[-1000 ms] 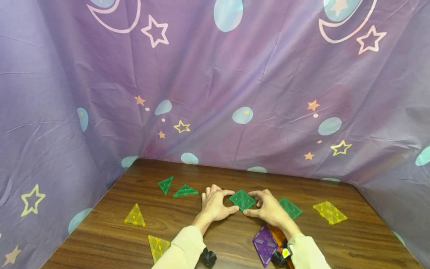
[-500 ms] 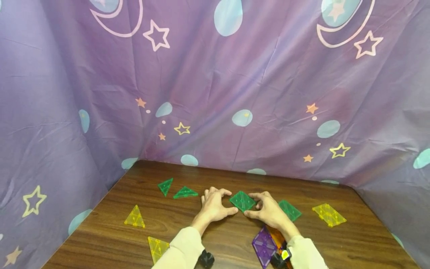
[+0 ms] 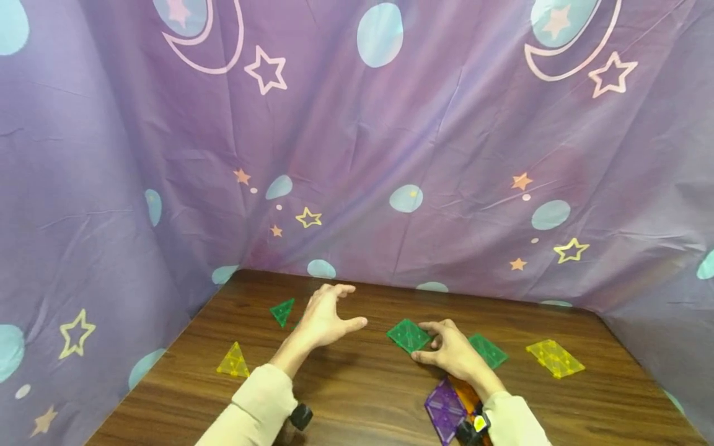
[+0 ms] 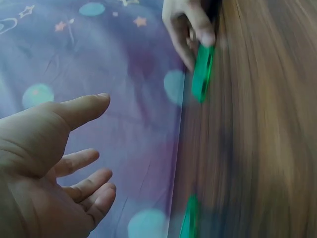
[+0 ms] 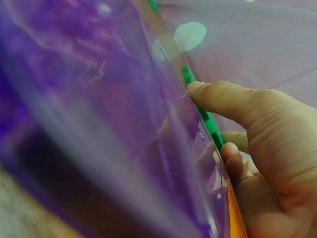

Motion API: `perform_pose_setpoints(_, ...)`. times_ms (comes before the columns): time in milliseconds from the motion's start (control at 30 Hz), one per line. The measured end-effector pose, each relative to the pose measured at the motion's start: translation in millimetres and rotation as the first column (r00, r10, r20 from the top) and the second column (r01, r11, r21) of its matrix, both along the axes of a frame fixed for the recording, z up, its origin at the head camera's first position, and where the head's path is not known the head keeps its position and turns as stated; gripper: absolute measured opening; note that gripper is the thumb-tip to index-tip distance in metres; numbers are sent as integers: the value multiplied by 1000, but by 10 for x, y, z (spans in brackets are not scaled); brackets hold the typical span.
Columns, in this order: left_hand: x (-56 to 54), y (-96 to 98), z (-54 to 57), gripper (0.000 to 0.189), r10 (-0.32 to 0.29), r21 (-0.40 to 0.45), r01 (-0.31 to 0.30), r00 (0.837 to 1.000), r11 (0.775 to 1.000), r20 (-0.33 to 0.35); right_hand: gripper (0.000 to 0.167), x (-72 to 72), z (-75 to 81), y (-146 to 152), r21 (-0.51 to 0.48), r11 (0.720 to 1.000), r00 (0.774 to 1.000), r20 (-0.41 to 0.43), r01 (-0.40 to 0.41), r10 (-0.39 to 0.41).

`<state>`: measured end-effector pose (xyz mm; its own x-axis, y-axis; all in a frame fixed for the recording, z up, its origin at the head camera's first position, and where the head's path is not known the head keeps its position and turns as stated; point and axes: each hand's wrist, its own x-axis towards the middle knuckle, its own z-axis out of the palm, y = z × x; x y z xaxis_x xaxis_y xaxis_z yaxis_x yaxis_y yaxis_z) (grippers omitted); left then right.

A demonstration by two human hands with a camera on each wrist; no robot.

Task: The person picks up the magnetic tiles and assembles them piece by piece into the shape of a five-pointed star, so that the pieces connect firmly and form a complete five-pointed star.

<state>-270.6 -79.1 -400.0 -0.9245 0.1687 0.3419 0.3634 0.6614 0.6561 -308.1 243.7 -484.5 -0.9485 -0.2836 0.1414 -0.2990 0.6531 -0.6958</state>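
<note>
My right hand (image 3: 453, 352) pinches the right-hand edges of a green diamond-shaped magnetic tile (image 3: 408, 336), which looks made of two triangles. In the right wrist view, the thumb and fingers sit against this tile's thin edge. My left hand (image 3: 322, 319) is raised over the table with thumb and fingers spread and nothing in it. A small green triangle tile (image 3: 282, 312) lies beyond that wrist; another green triangle beside it is almost wholly covered by the hand. Behind the right hand lies a second green tile (image 3: 489, 351).
A purple tile (image 3: 445, 410) leans near my right wrist, with orange tile (image 3: 465, 394) behind it; the purple one fills much of the right wrist view. Yellow tiles (image 3: 555, 358) lie far right, a yellow triangle (image 3: 233, 361) left. A patterned curtain (image 3: 368, 155) closes off the table's back.
My left hand has left the green diamond tile and moved left and up, covering one green triangle. The right hand stays at the diamond. The left sleeve now hides the lower-left yellow tile.
</note>
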Motion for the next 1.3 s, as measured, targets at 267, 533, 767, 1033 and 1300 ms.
perform_pose_setpoints(267, 81, -706, -51, 72, 105, -50, -104, 994, 993, 30, 80, -3, -3, 1, -3, 1000, 1000, -7, -9, 9)
perform_pose_setpoints(533, 90, -1173, -215, 93, 218, -121, -197, 957, 973, 192, 80, 27, 1, -16, -15, 1000, 1000, 21, -9, 9)
perform_pose_setpoints(767, 48, -1288, -379, 130, 288, -268, -206, 904, 941, 317, 83, 10, 16, -8, 1, 1000, 999, 42, -7, 7)
perform_pose_setpoints(1033, 25, -1325, -374, 123, 276, -273, -202, 922, 941, 271, 89, 14, 194, 21, -20, 1000, 999, 42, -14, 15)
perform_pose_setpoints(1300, 5, -1398, -436, 125, 267, -281, -186, 920, 942, 287, 79, 198, 481, -226, -106, 994, 1000, 15, -24, 26)
